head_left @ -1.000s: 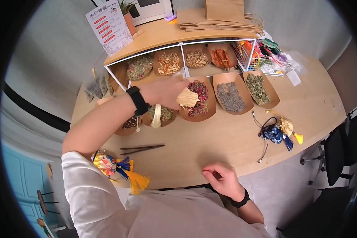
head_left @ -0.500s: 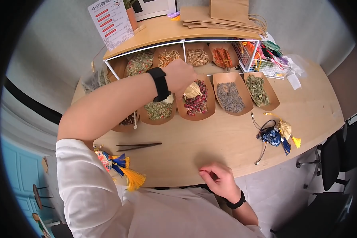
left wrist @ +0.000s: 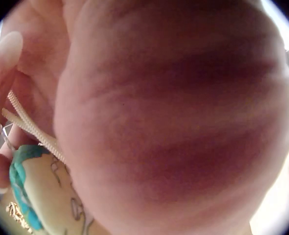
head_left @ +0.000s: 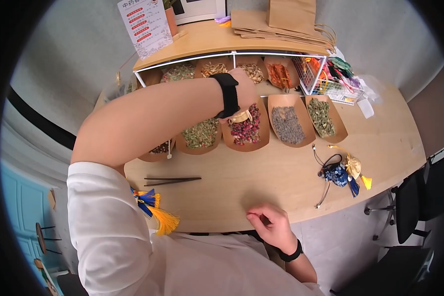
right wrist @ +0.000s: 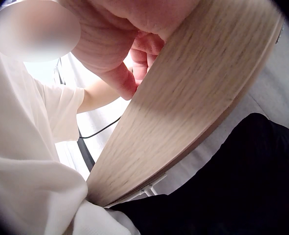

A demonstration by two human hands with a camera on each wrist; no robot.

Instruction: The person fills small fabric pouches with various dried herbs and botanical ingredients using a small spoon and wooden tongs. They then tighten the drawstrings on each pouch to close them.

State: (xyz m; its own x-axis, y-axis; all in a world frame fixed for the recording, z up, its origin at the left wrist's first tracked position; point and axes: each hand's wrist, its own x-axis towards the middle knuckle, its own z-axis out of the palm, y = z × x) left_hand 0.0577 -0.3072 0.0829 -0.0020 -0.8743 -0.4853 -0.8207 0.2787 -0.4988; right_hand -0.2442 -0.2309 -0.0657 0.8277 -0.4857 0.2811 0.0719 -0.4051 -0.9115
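Note:
My left hand (head_left: 244, 89) reaches over the back of the tray of red dried rosebuds (head_left: 246, 132). It holds a cream drawstring pouch (left wrist: 49, 188) with turquoise trim. In the left wrist view the pouch's cream cords (left wrist: 34, 128) run between the fingers; the palm covers much of the picture. From the head view, a small part of the pouch shows under the wrist, above the rosebuds. Near the table's front edge my right hand (head_left: 274, 224) rests, fingers loosely curled around nothing. In the right wrist view its fingers (right wrist: 120, 81) hang beside the wooden tabletop (right wrist: 183, 107).
Paper trays of lavender (head_left: 287, 124), green leaves (head_left: 321, 118) and mixed herbs (head_left: 201, 135) flank the rosebuds. More trays stand under a wooden shelf (head_left: 197, 49). Dark tweezers (head_left: 172, 180) and a tasselled sachet (head_left: 155, 209) lie left; blue (head_left: 335, 174) and gold (head_left: 353, 165) pouches right.
My left hand has moved right and slightly farther back with the pouch, so the forearm now crosses over the herb trays. The right hand stays at the front edge. The head view has shifted slightly.

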